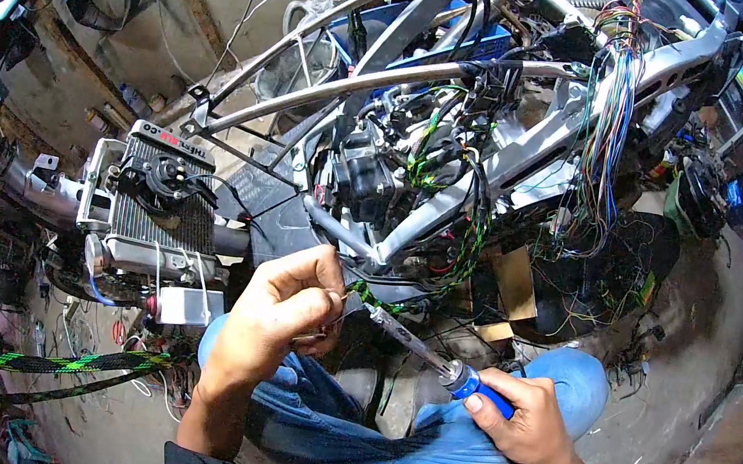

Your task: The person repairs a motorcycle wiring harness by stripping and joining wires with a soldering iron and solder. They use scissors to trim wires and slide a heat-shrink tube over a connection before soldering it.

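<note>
My right hand [529,426] is wrapped round the blue handle of a soldering iron [469,384]. Its metal barrel points up and left, with the tip close to my left fingertips. My left hand [286,310] is closed in a pinch, thumb against forefinger, on a thin wire [343,301]. A small pale piece [354,304] shows right beside those fingertips, at the iron's tip; I cannot tell what it is. Just behind it runs a black and green braided cable sleeve [399,306]. Both hands are above my knees in blue jeans [364,433].
A motorcycle frame [315,88] with its engine [365,170] stands ahead. Loose coloured wires [610,141] hang from it at the right. A radiator [164,205] with a fan is on the left, above a white reservoir [190,307]. Another braided loom [63,362] extends at lower left.
</note>
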Available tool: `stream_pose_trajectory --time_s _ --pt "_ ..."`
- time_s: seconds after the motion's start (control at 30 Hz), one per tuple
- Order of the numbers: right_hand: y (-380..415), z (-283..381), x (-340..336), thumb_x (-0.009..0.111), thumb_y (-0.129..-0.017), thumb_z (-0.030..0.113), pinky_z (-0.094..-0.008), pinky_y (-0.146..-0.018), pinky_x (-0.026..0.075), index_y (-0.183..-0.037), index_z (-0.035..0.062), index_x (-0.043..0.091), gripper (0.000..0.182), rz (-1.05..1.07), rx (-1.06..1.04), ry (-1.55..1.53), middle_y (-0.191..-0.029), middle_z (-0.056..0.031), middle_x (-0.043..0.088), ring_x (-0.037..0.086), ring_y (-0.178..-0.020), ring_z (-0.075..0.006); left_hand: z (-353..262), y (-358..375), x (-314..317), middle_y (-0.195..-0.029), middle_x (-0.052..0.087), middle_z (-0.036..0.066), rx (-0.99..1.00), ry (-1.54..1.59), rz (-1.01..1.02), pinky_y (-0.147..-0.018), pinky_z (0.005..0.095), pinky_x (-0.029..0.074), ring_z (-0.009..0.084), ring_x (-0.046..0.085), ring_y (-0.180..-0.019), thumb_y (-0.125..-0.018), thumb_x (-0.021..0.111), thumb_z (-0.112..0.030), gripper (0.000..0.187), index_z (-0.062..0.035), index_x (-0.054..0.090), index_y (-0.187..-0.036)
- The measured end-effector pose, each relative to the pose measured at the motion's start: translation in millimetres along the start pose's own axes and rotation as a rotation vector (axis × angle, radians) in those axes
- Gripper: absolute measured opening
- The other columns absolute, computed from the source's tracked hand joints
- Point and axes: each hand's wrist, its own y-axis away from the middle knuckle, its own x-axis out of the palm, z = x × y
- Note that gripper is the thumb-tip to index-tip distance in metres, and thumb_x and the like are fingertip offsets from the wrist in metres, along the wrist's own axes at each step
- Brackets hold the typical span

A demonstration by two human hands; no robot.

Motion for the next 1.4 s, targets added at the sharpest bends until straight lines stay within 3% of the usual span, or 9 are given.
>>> stream_pose_trajectory --time_s 0.7,0.97,1.07,1.2,1.23,1.4 --pt "-0.6 -1.9 -0.6 0.07 -0.093 0.024 -0.0325 -0.053 0.048 -0.103 -0.0009 0.068 0.027 0.01 -0.034 -0.012 -0.069 -0.0137 0.066 0.066 -0.056 -0.0223 -0.9 -0.3 3.5 -0.067 0.041 0.001 0.017 -0.024 -0.002 -0.04 0.0242 0.028 0.0073 0.039 -0.047 -0.084 0.058 -0.024 0.024 -0.0035 0.047 -0.079" --pt "0.1 -0.7 -1.2 0.07 -0.092 0.026 -0.0333 -0.052 0.048 -0.103 0.0003 0.068 0.028 0.013 -0.02 0.002 -0.069 -0.0138 0.065 0.065 -0.056 -0.0245 0.1 0.5 4.9 -0.064 0.043 0.001 0.033 -0.059 -0.029 -0.04 0.0245 0.026 0.0075 0.038 -0.046 -0.086 0.066 -0.037 0.038 -0.0038 0.049 -0.079" --pt "0.3 -3.2 0.3 0.07 -0.092 0.025 -0.0338 -0.052 0.048 -0.103 -0.0003 0.068 0.028 0.005 -0.037 -0.005 -0.069 -0.014 0.065 0.065 -0.056 -0.0248 0.1 0.4 -0.7 -0.062 0.046 -0.002 -0.035 0.038 0.017 -0.046 0.0227 0.03 0.0053 0.038 -0.051 -0.09 0.055 -0.011 0.012 -0.0025 0.052 -0.082" --pt "1.1 -3.8 0.8 0.071 -0.092 0.024 -0.0334 -0.052 0.048 -0.103 -0.0002 0.068 0.027 -0.005 -0.04 -0.007 -0.069 -0.0143 0.064 0.064 -0.055 -0.0244 3.9 -0.8 0.5 -0.062 0.046 -0.001 0.045 0.034 0.014 -0.046 0.0234 0.029 0.0054 0.037 -0.051 -0.089 0.055 -0.01 0.012 -0.0031 0.051 -0.081" --pt "0.4 -1.5 -0.3 0.071 -0.092 0.024 -0.0332 -0.052 0.047 -0.102 -0.0001 0.068 0.027 0.004 -0.032 -0.005 -0.069 -0.0143 0.064 0.064 -0.055 -0.0243 1.2 0.1 2.1 -0.064 0.045 0.001 0.005 0.004 -0.002 -0.041 0.0239 0.025 0.0071 0.038 -0.047 -0.087 0.066 -0.035 0.036 -0.0044 0.049 -0.078" --pt "1.0 -2.8 -0.8 0.071 -0.092 0.024 -0.0328 -0.05 0.046 -0.1 0.0002 0.068 0.026 0.013 -0.007 -0.01 -0.067 -0.0133 0.063 0.062 -0.053 -0.0236 -4.0 0.8 5.4 -0.065 0.046 0.001 -0.043 -0.028 -0.034 -0.041 0.0231 0.025 0.0067 0.039 -0.048 -0.086 0.064 -0.025 0.025 -0.0052 0.049 -0.08"
